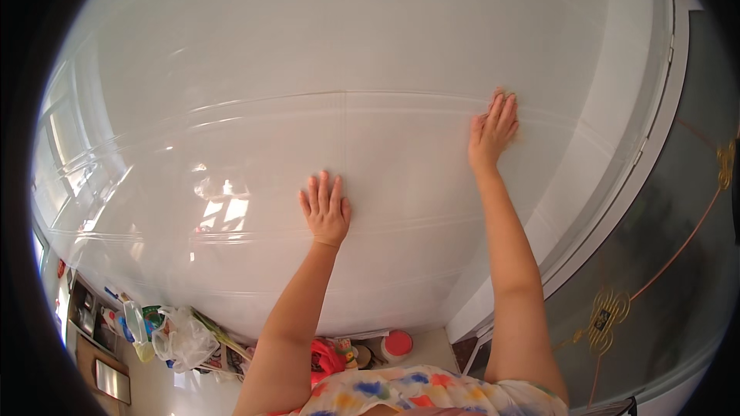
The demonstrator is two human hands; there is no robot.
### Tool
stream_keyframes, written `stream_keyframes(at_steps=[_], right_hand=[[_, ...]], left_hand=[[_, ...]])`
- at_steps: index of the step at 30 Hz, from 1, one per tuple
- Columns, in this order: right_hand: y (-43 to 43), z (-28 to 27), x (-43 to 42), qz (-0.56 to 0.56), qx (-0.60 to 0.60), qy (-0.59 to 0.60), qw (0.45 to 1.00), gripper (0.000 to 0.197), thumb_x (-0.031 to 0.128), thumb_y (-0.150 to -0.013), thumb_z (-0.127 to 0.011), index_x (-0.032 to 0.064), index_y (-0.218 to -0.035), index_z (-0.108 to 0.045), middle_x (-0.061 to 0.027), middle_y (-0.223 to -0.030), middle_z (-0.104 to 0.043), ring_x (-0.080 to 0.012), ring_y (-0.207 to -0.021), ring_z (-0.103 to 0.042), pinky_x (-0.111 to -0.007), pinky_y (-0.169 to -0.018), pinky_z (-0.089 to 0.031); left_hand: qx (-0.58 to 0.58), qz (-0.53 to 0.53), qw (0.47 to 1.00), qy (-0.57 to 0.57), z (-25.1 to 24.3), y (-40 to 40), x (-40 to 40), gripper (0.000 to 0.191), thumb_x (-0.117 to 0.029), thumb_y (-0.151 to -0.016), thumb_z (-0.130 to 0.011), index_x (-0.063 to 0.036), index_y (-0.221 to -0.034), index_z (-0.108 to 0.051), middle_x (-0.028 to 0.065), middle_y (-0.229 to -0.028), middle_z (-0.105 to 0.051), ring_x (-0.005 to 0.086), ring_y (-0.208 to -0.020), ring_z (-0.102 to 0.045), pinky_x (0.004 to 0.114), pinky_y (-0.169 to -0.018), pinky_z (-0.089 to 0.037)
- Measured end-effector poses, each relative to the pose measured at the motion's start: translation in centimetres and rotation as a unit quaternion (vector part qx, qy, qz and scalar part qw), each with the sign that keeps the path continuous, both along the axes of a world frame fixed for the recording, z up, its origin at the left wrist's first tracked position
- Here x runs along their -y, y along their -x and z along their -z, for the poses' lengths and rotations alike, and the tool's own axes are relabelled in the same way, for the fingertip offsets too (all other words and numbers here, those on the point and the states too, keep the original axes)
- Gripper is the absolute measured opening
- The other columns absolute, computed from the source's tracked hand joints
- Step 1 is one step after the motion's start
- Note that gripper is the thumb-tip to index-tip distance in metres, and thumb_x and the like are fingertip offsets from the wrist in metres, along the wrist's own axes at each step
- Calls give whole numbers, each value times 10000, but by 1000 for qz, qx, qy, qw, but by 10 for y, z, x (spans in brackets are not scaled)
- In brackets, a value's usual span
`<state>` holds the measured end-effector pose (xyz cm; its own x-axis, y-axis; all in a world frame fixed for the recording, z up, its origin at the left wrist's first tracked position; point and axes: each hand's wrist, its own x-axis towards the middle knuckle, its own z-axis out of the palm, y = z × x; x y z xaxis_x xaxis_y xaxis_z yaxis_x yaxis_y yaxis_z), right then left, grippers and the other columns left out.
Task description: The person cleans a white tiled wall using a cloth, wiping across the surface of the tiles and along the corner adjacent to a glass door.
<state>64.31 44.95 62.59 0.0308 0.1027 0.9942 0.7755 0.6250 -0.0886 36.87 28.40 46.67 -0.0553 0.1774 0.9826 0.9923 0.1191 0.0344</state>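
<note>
A glossy, pale tiled wall (399,150) fills most of the view in front of me. My left hand (325,208) lies flat against it near the middle, fingers spread and holding nothing. Higher up and to the right, my right hand (492,133) presses a thin cloth (517,140) to the tiles by the wall's right corner. Only small yellowish and pinkish edges of the cloth show around the fingers; the palm hides the rest. Both arms are stretched out.
At right is a dark glass door (653,242) in a white frame, with gold knot ornaments (607,320). Low down are plastic bags (184,338), green stalks (217,329), a red bag (327,357) and a red-lidded container (398,345). Window light reflects at left.
</note>
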Motion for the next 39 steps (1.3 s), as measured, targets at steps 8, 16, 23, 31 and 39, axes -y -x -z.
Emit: stream_keyframes(at_steps=[8,16,23,31,39], right_hand=[[72,-1,43,-16,101,-57,993,741,402,-857,-567,54,-1437,-263,-175,-1509,-169,-415,-1367,-170,-601,-1069,-100],[146,-9,103,-89,212,-54,972,760,404,-791,-651,117,-1417,-329,-95,-1488,-263,-345,-1359,-244,-584,-1069,-141],[161,4,123,-126,309,-61,941,657,423,-789,-643,184,-1366,-436,23,-1458,-337,-207,-1351,-297,-483,-1088,-226],[128,43,109,-127,420,-61,896,596,435,-815,-616,256,-1359,-450,82,-1454,-339,-162,-1355,-286,-444,-1116,-192],[67,48,73,-70,380,-62,920,637,426,-782,-651,270,-1362,-437,61,-1443,-357,-180,-1354,-286,-479,-1118,-153]], left_hand=[[0,16,1000,11,1,-1,0,436,-203,-894,-471,-125,-1323,-486,103,-1449,-363,302,-1366,-275,512,-1102,-143],[15,30,999,18,1,-2,2,445,-206,-879,-495,-134,-1318,-489,78,-1446,-372,288,-1361,-290,508,-1097,-160],[13,43,999,10,1,-1,5,464,-205,-868,-509,-112,-1322,-480,76,-1438,-386,280,-1355,-303,501,-1099,-156],[4,32,999,2,-2,3,4,481,-209,-850,-526,-103,-1317,-484,83,-1427,-402,283,-1343,-322,500,-1098,-156],[14,35,999,15,0,3,7,459,-202,-860,-512,-132,-1314,-494,55,-1429,-401,263,-1355,-305,490,-1099,-166]])
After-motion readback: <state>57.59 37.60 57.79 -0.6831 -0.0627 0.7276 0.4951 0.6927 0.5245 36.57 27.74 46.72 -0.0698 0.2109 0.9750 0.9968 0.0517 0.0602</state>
